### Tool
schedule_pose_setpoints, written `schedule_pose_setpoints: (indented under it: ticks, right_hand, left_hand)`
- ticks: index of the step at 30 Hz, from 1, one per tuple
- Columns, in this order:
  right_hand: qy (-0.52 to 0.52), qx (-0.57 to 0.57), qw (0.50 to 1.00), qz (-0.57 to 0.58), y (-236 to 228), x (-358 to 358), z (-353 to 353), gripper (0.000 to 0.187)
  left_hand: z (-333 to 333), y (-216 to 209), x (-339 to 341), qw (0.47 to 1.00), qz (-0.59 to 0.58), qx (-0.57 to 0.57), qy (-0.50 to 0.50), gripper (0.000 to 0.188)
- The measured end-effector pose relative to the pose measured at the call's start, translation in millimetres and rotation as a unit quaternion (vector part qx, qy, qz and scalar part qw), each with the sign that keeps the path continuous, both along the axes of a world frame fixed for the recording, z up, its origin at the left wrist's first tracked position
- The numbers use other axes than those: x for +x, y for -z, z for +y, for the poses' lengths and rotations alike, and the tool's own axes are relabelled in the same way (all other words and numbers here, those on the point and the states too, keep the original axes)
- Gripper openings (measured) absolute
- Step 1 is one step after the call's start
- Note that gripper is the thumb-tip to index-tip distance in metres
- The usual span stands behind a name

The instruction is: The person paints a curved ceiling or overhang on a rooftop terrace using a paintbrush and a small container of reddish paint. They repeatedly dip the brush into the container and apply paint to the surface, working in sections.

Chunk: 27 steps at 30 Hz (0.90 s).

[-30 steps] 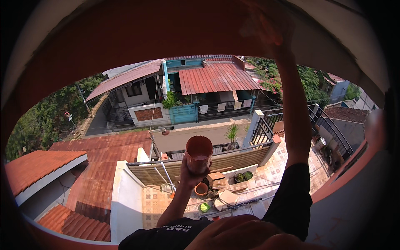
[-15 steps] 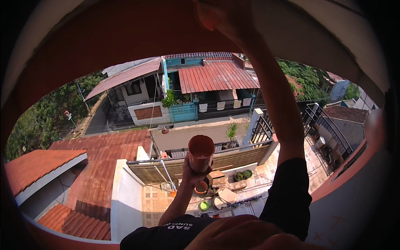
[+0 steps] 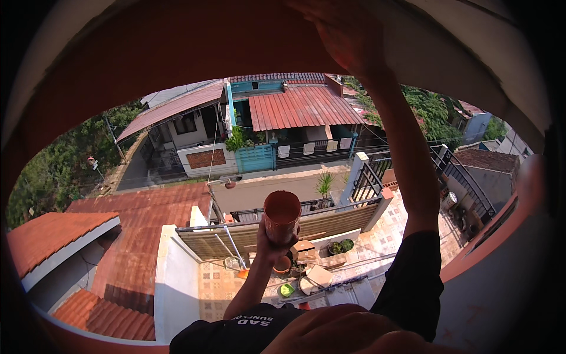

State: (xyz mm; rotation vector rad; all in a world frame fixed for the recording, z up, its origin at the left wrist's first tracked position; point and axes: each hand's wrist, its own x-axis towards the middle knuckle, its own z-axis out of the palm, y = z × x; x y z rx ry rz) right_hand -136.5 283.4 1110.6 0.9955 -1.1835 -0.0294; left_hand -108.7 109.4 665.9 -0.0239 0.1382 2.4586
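Observation:
My left hand (image 3: 276,243) is wrapped round a clear plastic cup (image 3: 282,227), held upright in front of my chest. Reddish-brown paint (image 3: 282,206) shows inside the cup and smears its wall. My right arm reaches up, and my right hand (image 3: 348,38) is at the dark red underside (image 3: 194,41) of an overhang above me. Its fingers are bent together in shade near the upper edge; what they hold, if anything, is hidden.
Far below lies a tiled yard (image 3: 218,286) with boxes, pots and a broom. A white wall (image 3: 177,277) and a rusty metal roof (image 3: 138,236) stand to the left. Beyond the fence (image 3: 277,233) run a street and houses. A pinkish wall edge (image 3: 489,236) curves at the right.
My right hand has shifted right along the underside, its fingers reaching up to the left. My left hand and the cup have barely moved.

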Motion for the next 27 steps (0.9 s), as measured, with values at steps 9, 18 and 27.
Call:
schedule_pose_setpoints:
  ticks: [9,18,27]
  right_hand:
    - [0.053,-0.038,0.997,0.048,1.0,-5.0,-10.4,0.038]
    - [-0.033,-0.052,0.997,0.038,0.9,1.0,-14.8,0.033]
    - [-0.053,-0.02,0.997,-0.06,19.0,-6.6,-0.1,0.022]
  left_hand:
    - [-2.9,0.7,7.3,1.0,0.001,0.001,0.002,0.06]
    - [-6.9,0.3,9.3,1.0,0.003,0.001,-0.002,0.059]
    - [-2.4,-5.2,8.7,1.0,0.005,0.001,-0.004,0.055]
